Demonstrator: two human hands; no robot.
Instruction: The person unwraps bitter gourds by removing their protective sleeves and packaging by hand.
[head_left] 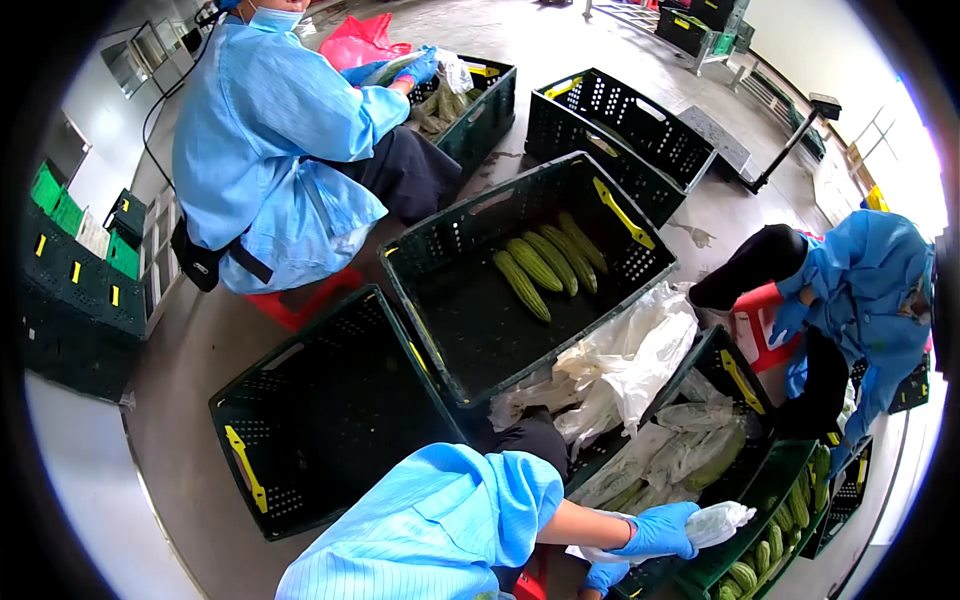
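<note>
- The left hand holds a bag-wrapped veggie near five o'clock; the bag looks slippery, so it could drop.
- Its tip is close to the green crate; a bump could bruise it.
- I can't tell if the right hand grips anything.
- Loose bags, past three o'clock, could catch fingers.

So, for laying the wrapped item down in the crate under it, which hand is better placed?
Probably the left hand: its fingers hold the wrapped item over the crate. The right hand sits lower, near the picture's edge.
</note>
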